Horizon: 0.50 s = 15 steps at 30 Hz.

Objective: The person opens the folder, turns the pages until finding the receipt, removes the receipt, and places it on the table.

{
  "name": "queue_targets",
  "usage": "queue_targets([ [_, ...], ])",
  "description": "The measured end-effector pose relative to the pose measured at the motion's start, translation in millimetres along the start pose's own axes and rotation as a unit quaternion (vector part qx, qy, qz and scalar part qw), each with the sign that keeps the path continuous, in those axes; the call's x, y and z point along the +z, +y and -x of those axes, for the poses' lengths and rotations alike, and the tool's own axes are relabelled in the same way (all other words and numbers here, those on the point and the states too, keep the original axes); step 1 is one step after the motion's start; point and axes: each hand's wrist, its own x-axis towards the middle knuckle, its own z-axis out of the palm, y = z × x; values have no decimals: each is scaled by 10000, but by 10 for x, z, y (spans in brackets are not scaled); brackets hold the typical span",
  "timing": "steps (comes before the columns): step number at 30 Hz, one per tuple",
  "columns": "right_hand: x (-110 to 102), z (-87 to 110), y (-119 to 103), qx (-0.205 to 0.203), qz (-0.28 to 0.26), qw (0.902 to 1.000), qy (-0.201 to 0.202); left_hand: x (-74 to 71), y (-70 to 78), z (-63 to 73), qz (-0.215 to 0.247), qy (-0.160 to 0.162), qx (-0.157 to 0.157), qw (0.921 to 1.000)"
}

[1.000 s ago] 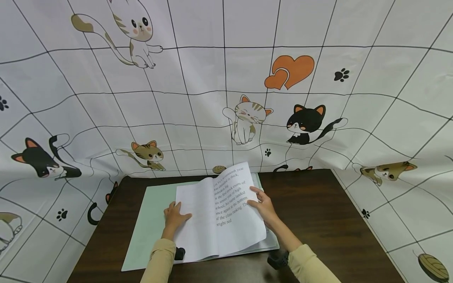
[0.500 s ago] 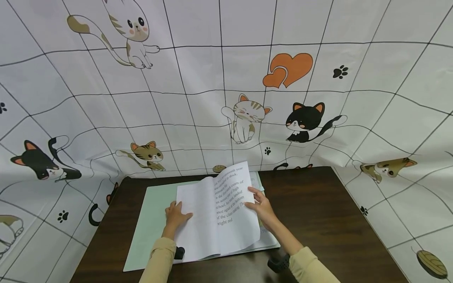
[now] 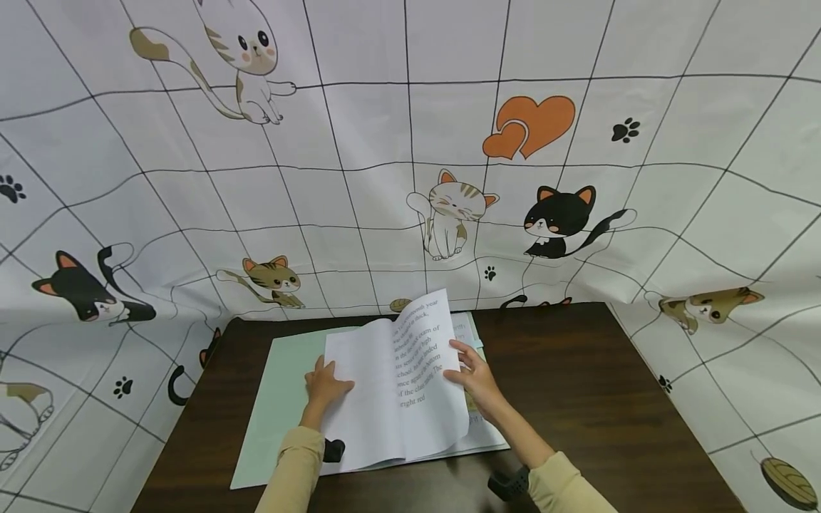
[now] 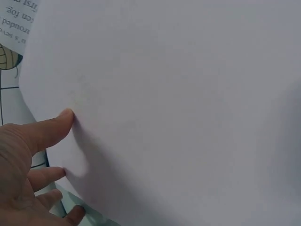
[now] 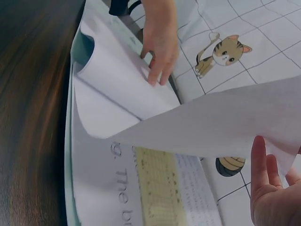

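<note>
An open booklet of white sheets with a pale green cover [image 3: 277, 399] lies on the table. My left hand [image 3: 326, 388] rests on the blank left page [image 3: 362, 410] at its outer edge; in the left wrist view its thumb and fingers [image 4: 47, 174] are spread there. My right hand [image 3: 477, 385] pinches the outer edge of a printed page [image 3: 426, 427], which stands raised and bowed. From the right wrist, the raised page [image 5: 202, 125] shows its blank back. Under it lies another sheet [image 5: 94, 188] with large print and a yellow block [image 5: 157, 193].
The dark wooden table [image 3: 564, 399] extends right of the booklet. A white grid-lined cloth [image 3: 359, 142] with cartoon cats hangs behind and at both sides. Black devices sit at the left wrist [image 3: 333, 450] and right wrist [image 3: 509, 484].
The lower corner of the raised page has swung left, and more of the sheet beneath shows. My right hand keeps hold of the page edge; my left hand stays on the left page.
</note>
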Motion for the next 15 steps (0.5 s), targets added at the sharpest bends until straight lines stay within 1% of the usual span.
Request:
queue_targets([
  [4, 23, 29, -11, 66, 24, 9999, -95, -15, 79, 1, -1, -80, -185, 9998],
  [6, 28, 45, -8, 67, 53, 9999, -128, -14, 129, 6, -69, -80, -198, 9997],
  [11, 25, 64, 0, 101, 37, 9999, -127, -25, 311, -2, -282, 29, 115, 9995],
  [15, 32, 78, 7, 85, 46, 9998, -171, -58, 481, -3, -61, 77, 386, 9992],
])
